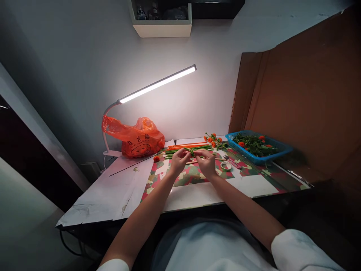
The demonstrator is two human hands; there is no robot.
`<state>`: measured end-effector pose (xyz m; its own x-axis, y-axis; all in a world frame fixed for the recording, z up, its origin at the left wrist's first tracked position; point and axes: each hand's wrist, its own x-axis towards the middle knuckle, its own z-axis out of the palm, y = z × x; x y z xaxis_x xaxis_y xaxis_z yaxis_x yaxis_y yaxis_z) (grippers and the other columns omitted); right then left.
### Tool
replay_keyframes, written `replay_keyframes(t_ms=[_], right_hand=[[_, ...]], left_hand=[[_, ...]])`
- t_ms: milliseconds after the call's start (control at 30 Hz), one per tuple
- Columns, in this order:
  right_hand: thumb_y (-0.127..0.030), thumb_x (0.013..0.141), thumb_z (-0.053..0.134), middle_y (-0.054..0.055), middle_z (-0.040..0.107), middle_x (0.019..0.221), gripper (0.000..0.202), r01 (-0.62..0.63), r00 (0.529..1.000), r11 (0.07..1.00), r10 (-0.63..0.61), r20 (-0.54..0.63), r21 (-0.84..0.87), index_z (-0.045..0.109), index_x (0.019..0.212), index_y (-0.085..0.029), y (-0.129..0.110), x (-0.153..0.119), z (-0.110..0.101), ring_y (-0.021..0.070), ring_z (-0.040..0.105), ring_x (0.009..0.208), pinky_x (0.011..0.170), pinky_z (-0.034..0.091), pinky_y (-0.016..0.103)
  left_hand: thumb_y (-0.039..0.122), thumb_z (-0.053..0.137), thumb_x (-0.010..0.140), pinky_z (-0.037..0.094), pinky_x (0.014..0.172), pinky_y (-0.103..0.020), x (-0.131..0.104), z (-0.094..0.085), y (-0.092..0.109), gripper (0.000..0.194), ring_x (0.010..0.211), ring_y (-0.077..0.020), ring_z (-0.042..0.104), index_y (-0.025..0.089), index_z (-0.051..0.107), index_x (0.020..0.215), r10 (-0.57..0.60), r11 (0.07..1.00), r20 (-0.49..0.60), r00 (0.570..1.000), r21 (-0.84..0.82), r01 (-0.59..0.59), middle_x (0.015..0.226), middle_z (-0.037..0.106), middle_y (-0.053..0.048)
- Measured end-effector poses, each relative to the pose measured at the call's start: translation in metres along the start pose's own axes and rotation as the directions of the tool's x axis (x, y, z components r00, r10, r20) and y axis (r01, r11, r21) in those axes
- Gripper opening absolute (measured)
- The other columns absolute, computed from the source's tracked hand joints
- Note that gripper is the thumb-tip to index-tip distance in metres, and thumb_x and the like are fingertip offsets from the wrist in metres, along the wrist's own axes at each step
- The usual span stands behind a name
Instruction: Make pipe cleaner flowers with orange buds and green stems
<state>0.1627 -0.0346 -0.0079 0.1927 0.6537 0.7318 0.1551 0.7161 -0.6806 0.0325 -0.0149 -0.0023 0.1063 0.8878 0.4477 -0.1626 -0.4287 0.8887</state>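
Above the middle of the table, my left hand (179, 161) and my right hand (206, 162) meet at their fingertips. Pinched between them is a small looped green pipe cleaner (192, 152), partly covered by the fingers. Just behind the hands lie long green pipe cleaners (169, 153) and orange-red ones (191, 144), side by side. A roll of pale tape (226, 166) rests right of my right hand, with pink-handled scissors (234, 163) beside it. One loose orange flower head (156, 159) sits left of my left hand.
A blue basket (255, 158) with green stems and orange flowers stands at the right by a cardboard sheet (299, 98). Orange flowers (213, 140) lie at the back. An orange plastic bag (141, 139) and a lit desk lamp (158, 84) are at the left.
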Motion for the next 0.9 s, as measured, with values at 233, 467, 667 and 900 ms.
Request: replay_keyframes(t_ms=[233, 467, 667, 900], right_hand=[[-0.013, 0.077, 0.051, 0.005, 0.067, 0.081, 0.023, 0.083, 0.995, 0.982, -0.073, 0.063, -0.17, 0.072, 0.078, -0.023, -0.003, 0.001, -0.001, 0.021, 0.061, 0.081, 0.077, 0.049, 0.036], [-0.013, 0.078, 0.051, 0.005, 0.067, 0.08, 0.024, 0.094, 0.995, 0.977, -0.086, 0.049, -0.192, 0.072, 0.079, -0.024, -0.003, 0.001, -0.003, 0.0211, 0.061, 0.081, 0.077, 0.048, 0.036], [-0.016, 0.077, 0.052, 0.006, 0.067, 0.079, 0.019, 0.095, 0.995, 0.978, -0.089, 0.039, -0.183, 0.071, 0.075, -0.022, -0.003, 0.0, -0.003, 0.0207, 0.061, 0.079, 0.075, 0.048, 0.035], [-0.03, 0.074, 0.057, 0.005, 0.068, 0.077, 0.014, -0.204, 0.978, 0.979, 0.204, -0.04, 0.011, 0.065, 0.078, -0.019, 0.007, 0.001, 0.001, 0.0183, 0.062, 0.07, 0.068, 0.051, 0.031]], left_hand=[[0.038, 0.075, 0.061, 0.056, 0.064, -0.028, -0.003, -0.003, 0.012, 0.036, 0.059, -0.0108, 0.061, 0.017, 0.055, 0.082, -0.123, 0.992, 0.002, 0.992, 0.007, 0.123, 0.067, 0.062, 0.002], [0.055, 0.066, 0.067, 0.055, 0.063, -0.025, -0.002, -0.002, 0.016, 0.042, 0.063, -0.0093, 0.055, 0.017, 0.049, 0.069, -0.101, 0.994, -0.002, 0.995, -0.042, 0.1, 0.063, 0.052, 0.004], [0.051, 0.07, 0.065, 0.051, 0.063, -0.025, -0.003, 0.0, 0.016, 0.039, 0.062, -0.0097, 0.051, 0.015, 0.056, 0.062, -0.04, 0.995, 0.012, 0.999, 0.087, 0.038, 0.064, 0.054, 0.001], [0.049, 0.07, 0.067, 0.048, 0.06, -0.023, 0.0, -0.001, 0.0, 0.035, 0.063, -0.011, 0.055, 0.015, 0.059, 0.064, 0.028, 0.988, 0.039, 0.999, 0.154, -0.033, 0.069, 0.06, -0.001]])
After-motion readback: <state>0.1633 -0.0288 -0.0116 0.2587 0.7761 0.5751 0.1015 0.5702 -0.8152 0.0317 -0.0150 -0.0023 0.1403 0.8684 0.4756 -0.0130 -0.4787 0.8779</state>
